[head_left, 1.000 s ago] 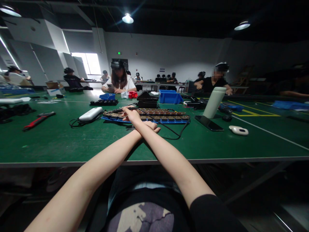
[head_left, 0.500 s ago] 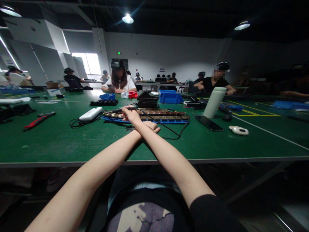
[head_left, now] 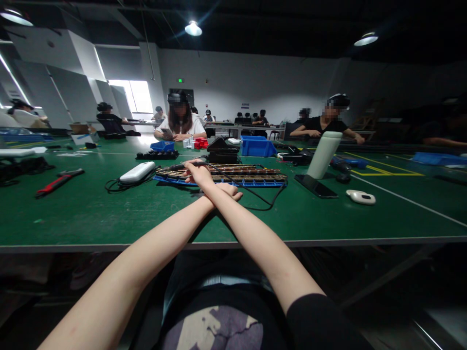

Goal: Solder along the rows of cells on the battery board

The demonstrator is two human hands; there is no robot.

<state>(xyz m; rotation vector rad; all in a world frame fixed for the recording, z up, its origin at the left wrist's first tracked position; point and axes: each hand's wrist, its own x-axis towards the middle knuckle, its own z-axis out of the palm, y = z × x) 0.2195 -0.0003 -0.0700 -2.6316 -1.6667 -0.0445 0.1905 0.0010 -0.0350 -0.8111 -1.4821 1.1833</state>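
Observation:
My forearms cross, the right one lying over the left. My right hand [head_left: 199,175] reaches to the left and is closed around a slim black corded tool [head_left: 177,166], whose exact kind I cannot make out. Its tip lies over a long blue rack [head_left: 255,183] carrying rows of thin copper-coloured strips [head_left: 251,171]. From it a black cable [head_left: 257,197] loops to the right across the table. Beneath my right wrist, my left hand [head_left: 228,189] rests palm down at the rack's near edge, thumb stretched out to the right; its other fingers are partly hidden.
On the green table [head_left: 146,218] lie a white power bank [head_left: 137,172] with a cord, red-handled pliers [head_left: 58,183], a phone [head_left: 315,186] by a pale bottle [head_left: 324,155], and a cream case [head_left: 360,197]. Behind stand a blue bin [head_left: 258,146] and co-workers [head_left: 180,124].
My hands and the tool have kept their place. At the back right, a co-worker has shifted and spread their arms wider.

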